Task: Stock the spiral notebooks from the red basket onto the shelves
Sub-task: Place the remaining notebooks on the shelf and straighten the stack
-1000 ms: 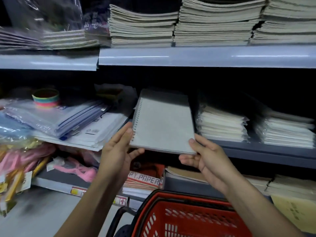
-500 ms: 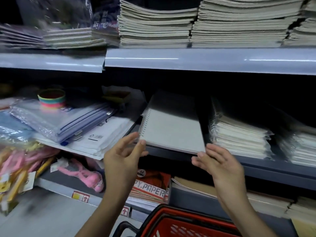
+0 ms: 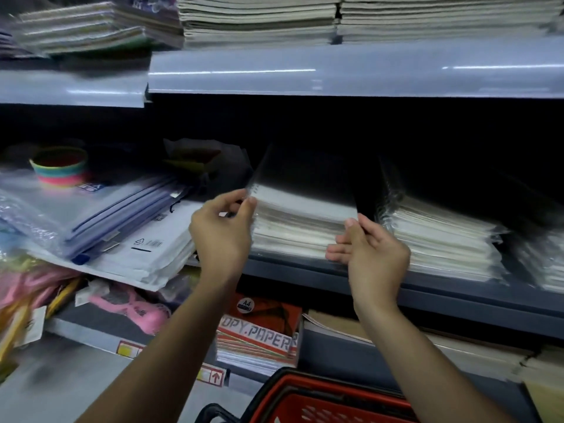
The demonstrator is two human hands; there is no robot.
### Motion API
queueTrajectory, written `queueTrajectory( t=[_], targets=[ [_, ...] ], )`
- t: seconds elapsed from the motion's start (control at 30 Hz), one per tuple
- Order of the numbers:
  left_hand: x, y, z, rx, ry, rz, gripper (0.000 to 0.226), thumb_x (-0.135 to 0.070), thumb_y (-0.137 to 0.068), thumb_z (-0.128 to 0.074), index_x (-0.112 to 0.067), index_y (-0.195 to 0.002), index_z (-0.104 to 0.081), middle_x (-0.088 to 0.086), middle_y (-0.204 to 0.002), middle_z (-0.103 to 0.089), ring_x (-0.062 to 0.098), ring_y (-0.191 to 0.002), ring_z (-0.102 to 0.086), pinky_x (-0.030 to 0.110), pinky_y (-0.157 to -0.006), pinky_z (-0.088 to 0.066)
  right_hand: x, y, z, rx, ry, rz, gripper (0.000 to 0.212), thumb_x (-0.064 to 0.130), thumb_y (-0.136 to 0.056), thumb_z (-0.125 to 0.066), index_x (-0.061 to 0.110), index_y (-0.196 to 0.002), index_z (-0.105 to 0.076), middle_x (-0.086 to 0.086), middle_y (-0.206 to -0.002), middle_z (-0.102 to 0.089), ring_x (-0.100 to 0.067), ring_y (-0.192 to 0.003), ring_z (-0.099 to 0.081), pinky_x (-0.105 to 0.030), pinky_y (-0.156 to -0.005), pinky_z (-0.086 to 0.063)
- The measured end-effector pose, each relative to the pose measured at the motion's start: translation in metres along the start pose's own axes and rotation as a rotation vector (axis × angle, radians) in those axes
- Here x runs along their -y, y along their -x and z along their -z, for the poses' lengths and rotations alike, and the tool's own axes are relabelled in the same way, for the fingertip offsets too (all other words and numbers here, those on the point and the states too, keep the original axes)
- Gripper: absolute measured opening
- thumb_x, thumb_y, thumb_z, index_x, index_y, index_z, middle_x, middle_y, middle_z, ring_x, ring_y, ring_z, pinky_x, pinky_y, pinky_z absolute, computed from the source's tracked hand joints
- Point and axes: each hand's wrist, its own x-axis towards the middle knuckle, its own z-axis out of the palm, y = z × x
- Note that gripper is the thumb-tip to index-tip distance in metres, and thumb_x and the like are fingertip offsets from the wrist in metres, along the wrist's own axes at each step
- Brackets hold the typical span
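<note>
- Position: the spiral notebook (image 3: 300,195) lies on top of a stack of notebooks (image 3: 297,236) on the middle shelf (image 3: 427,288), its near edge roughly level with the front of the stack.
- Left hand (image 3: 224,235): thumb and fingertips (image 3: 251,203) are closed on the near-left corner of the top notebook, at the spiral side.
- Right hand (image 3: 370,253): fingers are curled together with the thumb tip at the near-right corner; whether it pinches the cover or only touches it cannot be told.
- Risk, overhang: if the notebook is released with its near edge ahead of the stack, it is judged likely to slide off the shelf front. Cause: wrapped covers appear slick.
- Risk, snagging: the wire spiral may catch on the wrap of the notebook below, skewing the stack when pushed far.
- Risk, neighbour contact: a second wrapped stack (image 3: 439,239) stands just right of the target stack; a push angled right could displace it.
- Risk, left side: loose plastic folders (image 3: 100,221) overhang the adjoining shelf near the left hand; an elbow or wrist could drag them down.
- Container: the red basket (image 3: 320,401) sits low and near, below the hands. Only its rim and lattice wall show; its contents cannot be told.
- Container: a striped round bowl (image 3: 59,166) sits far left; its contents are not discernible.
</note>
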Motion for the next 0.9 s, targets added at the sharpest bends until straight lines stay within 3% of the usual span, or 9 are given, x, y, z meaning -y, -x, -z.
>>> queueTrajectory(
  t=[0.17,0.3,0.37,0.47,0.57,0.7,0.9],
  targets=[
    [0.002,-0.01,-0.009,-0.001,0.035,0.0,0.017,-0.02,-0.092,-0.071,-0.014,-0.107,-0.074,-0.004,-0.072,-0.061,-0.007,-0.052,-0.058,0.004,-0.05,-0.042,-0.004,-0.01,-0.008,0.01,0.005,-0.007,0.029,0.015,-0.096,-0.065,0.01,-0.125,-0.065,-0.02,-0.075,-0.07,-0.026,-0.052,-0.068,-0.032,-0.052,-0.06],
    [0.004,-0.001,-0.004,0.039,0.062,0.03,0.027,-0.024,-0.092,-0.071,-0.018,-0.118,-0.07,0.004,-0.077,-0.064,0.01,-0.059,-0.062,0.023,-0.049,-0.054,-0.003,-0.008,0.001,0.076,0.005,-0.01,0.037,0.022,-0.096,-0.066,0.011,-0.131,-0.063,-0.022,-0.076,-0.069,-0.028,-0.054,-0.067,-0.032,-0.049,-0.058],
    [0.004,0.012,0.001,0.058,0.071,0.032,0.032,-0.026,-0.092,-0.071,-0.02,-0.123,-0.067,0.009,-0.082,-0.066,0.018,-0.061,-0.063,0.022,-0.048,-0.053,0.0,-0.002,0.012,0.125,0.012,-0.008,0.046,0.026,-0.095,-0.067,0.016,-0.139,-0.056,-0.023,-0.076,-0.068,-0.029,-0.056,-0.067,-0.035,-0.052,-0.06],
    [-0.002,0.034,0.009,0.113,0.073,0.023,0.031,-0.026,-0.092,-0.071,-0.022,-0.122,-0.067,0.009,-0.081,-0.065,0.013,-0.058,-0.062,0.023,-0.05,-0.052,0.005,0.012,0.034,0.203,0.079,-0.003,0.05,0.029,-0.094,-0.067,0.023,-0.142,-0.053,-0.02,-0.075,-0.07,-0.032,-0.058,-0.068,-0.036,-0.056,-0.06],
    [-0.006,0.059,0.017,0.171,0.067,0.07,0.023,-0.025,-0.091,-0.072,-0.02,-0.113,-0.071,0.004,-0.08,-0.067,0.007,-0.053,-0.058,0.025,-0.05,-0.052,0.013,0.031,0.065,0.276,0.169,-0.025,0.04,0.028,-0.095,-0.065,0.025,-0.134,-0.058,-0.018,-0.076,-0.07,-0.035,-0.06,-0.068,-0.039,-0.058,-0.061],
    [0.011,0.106,0.032,0.296,0.055,0.226,0.011,-0.017,-0.09,-0.073,-0.018,-0.101,-0.074,0.003,-0.07,-0.066,0.012,-0.052,-0.057,0.025,-0.047,-0.052,0.01,0.065,0.119,0.366,0.347,-0.175,0.024,0.026,-0.098,-0.061,0.016,-0.119,-0.066,-0.019,-0.078,-0.068,-0.034,-0.057,-0.065,-0.042,-0.056,-0.06],
    [0.07,0.196,0.055,0.568,-0.016,0.727,0.013,0.001,-0.09,-0.068,-0.003,-0.101,-0.072,0.011,-0.076,-0.066,0.021,-0.056,-0.056,0.024,-0.045,-0.052,-0.025,0.121,0.212,0.586,0.754,-0.682,0.026,0.036,-0.097,-0.06,0.014,-0.107,-0.068,-0.022,-0.092,-0.071,-0.03,-0.07,-0.071,-0.038,-0.064,-0.062]
  ],
)
